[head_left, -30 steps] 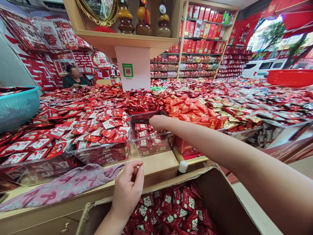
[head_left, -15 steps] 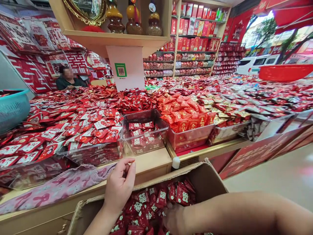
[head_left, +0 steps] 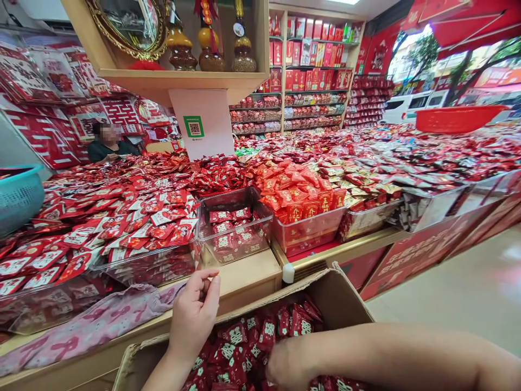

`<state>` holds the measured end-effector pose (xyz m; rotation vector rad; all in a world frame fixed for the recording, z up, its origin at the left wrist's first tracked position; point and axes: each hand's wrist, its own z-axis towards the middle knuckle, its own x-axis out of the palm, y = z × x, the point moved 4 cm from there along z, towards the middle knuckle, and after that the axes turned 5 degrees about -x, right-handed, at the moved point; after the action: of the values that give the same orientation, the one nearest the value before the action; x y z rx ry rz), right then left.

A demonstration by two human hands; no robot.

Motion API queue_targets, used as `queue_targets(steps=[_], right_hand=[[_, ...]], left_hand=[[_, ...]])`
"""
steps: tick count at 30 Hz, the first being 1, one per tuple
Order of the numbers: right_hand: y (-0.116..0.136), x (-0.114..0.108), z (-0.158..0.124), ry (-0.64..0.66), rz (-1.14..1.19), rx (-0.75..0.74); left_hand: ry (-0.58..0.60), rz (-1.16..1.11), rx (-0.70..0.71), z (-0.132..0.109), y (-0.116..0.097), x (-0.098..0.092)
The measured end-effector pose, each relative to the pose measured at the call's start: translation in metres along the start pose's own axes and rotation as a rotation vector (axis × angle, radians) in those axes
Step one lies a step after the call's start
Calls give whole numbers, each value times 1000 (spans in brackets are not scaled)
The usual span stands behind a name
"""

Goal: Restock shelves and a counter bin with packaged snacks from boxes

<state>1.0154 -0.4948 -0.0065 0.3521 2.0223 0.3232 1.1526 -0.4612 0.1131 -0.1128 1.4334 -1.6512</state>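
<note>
An open cardboard box [head_left: 325, 279] sits low in front of me, filled with red packets [head_left: 260, 331] that bear white double-happiness signs. My left hand [head_left: 193, 312] hovers over the box's back rim, fingers curled and thumb pressed to the forefinger, with nothing showing between them. My right hand [head_left: 285, 364] is down inside the box among the packets, its fingers buried and blurred. Beyond the box, on the wooden counter [head_left: 248, 271], stands a clear plastic bin [head_left: 266, 217] partly filled with the same packets.
Heaps of red wrapped sweets in clear bins cover the wide counter. A pink cloth [head_left: 93, 326] lies at its near left edge, a teal basket [head_left: 18, 195] at far left. A person [head_left: 108, 144] sits behind the counter. Shelves and a red basin [head_left: 456, 117] stand behind; bare floor [head_left: 468, 293] lies at right.
My right arm pulled back from the clear bin and dropped into the cardboard box. My left hand stayed at the box's rim. The view shifted slightly rightward and down.
</note>
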Motion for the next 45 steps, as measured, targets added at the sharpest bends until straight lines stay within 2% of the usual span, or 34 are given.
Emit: queue_targets(steps=[3, 5, 7, 9, 11, 13, 15, 20, 27, 32, 35, 38, 42, 45], right_hand=[[14, -43, -40, -101, -141, -54], [19, -83, -67, -398, 10, -72], [15, -114, -85, -718, 276, -43], [6, -130, -88, -1005, 524, 5], [-3, -133, -77, -1180, 736, -3], [-8, -129, -58, -1197, 950, -57], [-11, -127, -45, -1187, 1051, -74], [-14, -133, -42, -1269, 806, -6], [-18, -129, -41, -1328, 721, 96], [-16, -128, -37, -1277, 888, 15], [-8, -126, -35, -1283, 926, -61], [-2, -124, -34, -1331, 910, -61], [1, -120, -35, -1359, 920, -63], [-1, -120, -37, -1367, 944, -88]], left_hand=[[36, -113, -87, 1, 0, 0], [130, -227, -155, 1, -1, 1], [304, -369, -225, 0, -2, 5], [468, -484, -281, -2, -4, 10], [538, -486, -295, -4, -5, 14], [528, -409, -287, -5, -5, 16], [524, -358, -285, -5, -6, 19], [530, -421, -382, -6, -5, 23], [495, -488, -457, -5, -8, 21], [327, -471, -485, -7, -7, 19], [146, -347, -379, -9, -6, 14], [-7, -185, -241, -9, -6, 8], [-120, -84, -95, -9, -11, 6], [-138, -137, -135, -11, -10, 8]])
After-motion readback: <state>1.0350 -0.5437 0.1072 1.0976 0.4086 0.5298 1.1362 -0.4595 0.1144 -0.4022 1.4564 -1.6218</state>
